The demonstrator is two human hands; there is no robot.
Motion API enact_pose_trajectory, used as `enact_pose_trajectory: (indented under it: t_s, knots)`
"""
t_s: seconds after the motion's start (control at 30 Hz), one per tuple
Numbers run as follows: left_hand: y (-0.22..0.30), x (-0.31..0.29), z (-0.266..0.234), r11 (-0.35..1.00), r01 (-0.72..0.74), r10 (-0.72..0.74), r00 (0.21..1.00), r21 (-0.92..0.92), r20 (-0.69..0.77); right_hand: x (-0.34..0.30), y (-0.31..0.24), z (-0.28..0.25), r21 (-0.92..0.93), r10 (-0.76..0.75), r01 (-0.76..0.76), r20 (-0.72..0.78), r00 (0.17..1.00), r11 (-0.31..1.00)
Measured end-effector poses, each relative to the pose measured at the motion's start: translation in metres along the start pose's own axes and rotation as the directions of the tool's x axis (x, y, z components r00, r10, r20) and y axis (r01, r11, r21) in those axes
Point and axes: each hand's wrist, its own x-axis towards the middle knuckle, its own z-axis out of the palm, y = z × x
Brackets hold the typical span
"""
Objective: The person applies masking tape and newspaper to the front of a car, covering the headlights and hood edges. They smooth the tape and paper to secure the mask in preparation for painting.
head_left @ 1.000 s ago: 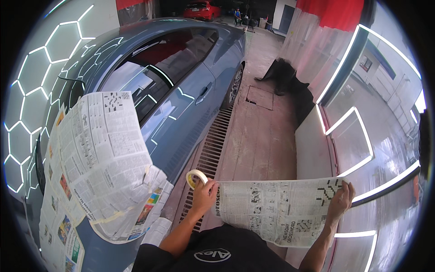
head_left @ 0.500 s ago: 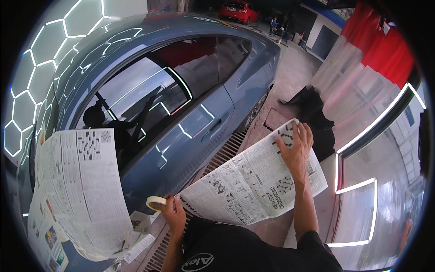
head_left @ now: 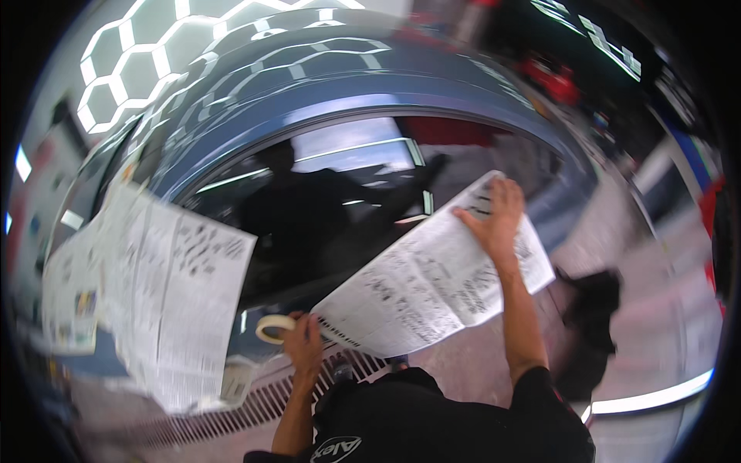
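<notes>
A newspaper sheet (head_left: 409,289) is stretched slantwise in front of me, between my two hands. My right hand (head_left: 498,224) grips its upper right part, the fingers reaching over the top edge and the thumb on the printed side. Low at the sheet's left corner, my left hand (head_left: 306,345) pinches the paper. A cream roll of masking tape (head_left: 278,319) also hangs at that hand's fingers. Beyond the sheet stands a blue-grey car (head_left: 463,85), whose dark side window (head_left: 332,231) reflects my outline. The picture is smeared by motion.
More newspaper (head_left: 166,293) covers the car's front part on the left. A slotted floor drain (head_left: 197,426) runs beneath me beside the car. Dark cloth or sheeting (head_left: 590,324) lies at the right. A red car (head_left: 552,79) stands far back.
My view has turned, so the car window now lies straight ahead, behind the sheet. Both hands still hold the newspaper, which has come closer to the car's side.
</notes>
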Motion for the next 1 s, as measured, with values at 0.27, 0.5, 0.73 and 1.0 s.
enact_pose_trajectory:
  t_s: [0.27,0.5,0.73,1.0]
  knots:
    - [0.054,-0.011,0.026,0.993,0.072,-0.056,0.985,0.097,-0.164,0.006,0.071,0.049,-0.037,-0.111,0.107,-0.129,0.985,0.994]
    - [0.091,-0.029,0.000,0.936,0.282,-0.218,0.934,0.212,-0.282,-0.017,0.057,0.060,0.041,-0.040,0.046,-0.126,0.991,0.998]
    - [0.094,-0.018,-0.006,0.902,0.340,-0.241,0.907,0.264,-0.345,-0.036,0.051,0.059,0.144,-0.037,0.064,-0.183,0.982,0.987]
    - [0.179,-0.020,0.020,0.994,0.090,-0.080,0.985,0.061,-0.151,-0.048,0.039,0.039,0.188,-0.035,0.047,-0.066,0.997,0.981]
